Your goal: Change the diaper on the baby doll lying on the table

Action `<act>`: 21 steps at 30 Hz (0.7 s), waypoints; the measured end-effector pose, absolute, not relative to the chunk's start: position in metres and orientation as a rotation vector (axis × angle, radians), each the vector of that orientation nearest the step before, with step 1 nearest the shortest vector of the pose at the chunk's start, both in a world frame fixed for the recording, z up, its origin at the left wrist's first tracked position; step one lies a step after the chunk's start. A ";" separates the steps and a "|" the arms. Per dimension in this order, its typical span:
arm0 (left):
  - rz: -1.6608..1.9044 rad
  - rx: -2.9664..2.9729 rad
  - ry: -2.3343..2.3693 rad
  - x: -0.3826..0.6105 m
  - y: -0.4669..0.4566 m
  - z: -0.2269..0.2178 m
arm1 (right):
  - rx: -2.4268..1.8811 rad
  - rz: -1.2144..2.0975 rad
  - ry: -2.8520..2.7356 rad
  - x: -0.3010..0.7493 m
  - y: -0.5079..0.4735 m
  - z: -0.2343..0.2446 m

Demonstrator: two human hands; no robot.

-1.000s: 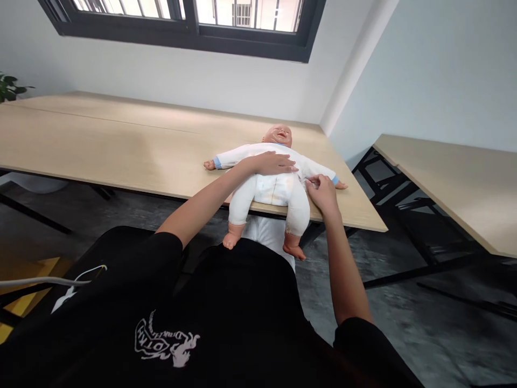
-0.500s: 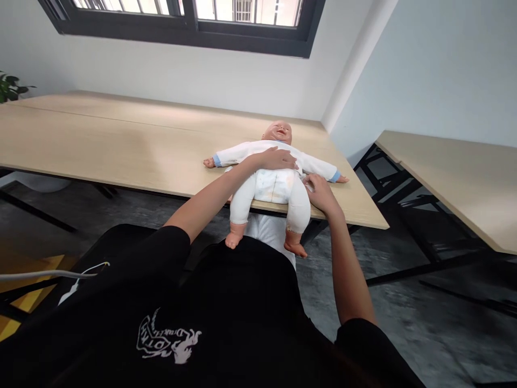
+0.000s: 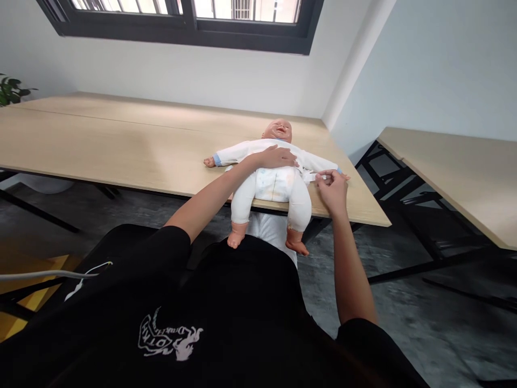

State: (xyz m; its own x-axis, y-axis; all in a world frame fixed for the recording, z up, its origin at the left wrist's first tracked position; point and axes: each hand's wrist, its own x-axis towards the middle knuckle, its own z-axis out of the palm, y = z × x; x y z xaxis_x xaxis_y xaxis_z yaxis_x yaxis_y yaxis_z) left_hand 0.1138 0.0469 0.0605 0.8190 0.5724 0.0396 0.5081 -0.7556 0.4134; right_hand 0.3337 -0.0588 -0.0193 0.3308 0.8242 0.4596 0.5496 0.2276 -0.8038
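Head view | left hand [image 3: 277, 157] lies open and flat on the baby doll [image 3: 272, 184] | right hand [image 3: 333, 193] pinches a white cloth strip [image 3: 317, 176] by the doll's side | doll lies on its back on the bench [image 3: 121, 145], legs hanging off the edge

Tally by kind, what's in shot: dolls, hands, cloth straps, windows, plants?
Baby doll: 1
Hands, left hand and right hand: 2
White cloth strap: 1
Window: 1
Leafy plant: 1
Total: 6
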 end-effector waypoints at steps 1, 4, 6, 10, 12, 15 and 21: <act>0.229 2.615 0.812 0.114 0.048 0.060 | -1.412 0.294 -1.298 0.335 -0.058 -0.019; 0.236 2.624 0.837 0.116 0.049 0.059 | -1.273 0.275 -1.212 0.333 -0.056 -0.015; 0.238 2.635 0.849 0.117 0.050 0.058 | -1.195 0.296 -1.159 0.324 -0.054 -0.007; 0.328 2.662 0.815 0.116 0.050 0.055 | -1.106 0.384 -1.175 0.290 -0.049 0.012; 0.422 2.658 0.799 0.114 0.049 0.053 | -1.110 0.405 -1.237 0.272 -0.047 0.021; 0.536 2.592 0.815 0.112 0.052 0.051 | -1.176 0.380 -1.338 0.252 -0.046 0.032; 0.649 2.461 0.687 0.111 0.058 0.048 | -1.402 0.122 -1.489 0.232 -0.048 0.041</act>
State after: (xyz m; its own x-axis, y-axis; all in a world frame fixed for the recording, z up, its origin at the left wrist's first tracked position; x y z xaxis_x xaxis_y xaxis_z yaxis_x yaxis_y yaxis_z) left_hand 0.1111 0.0584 0.0478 0.7590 0.5753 0.3049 0.3368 -0.7476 0.5724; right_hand 0.2320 -0.0484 0.0406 0.2239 0.7788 0.5860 0.6729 0.3114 -0.6710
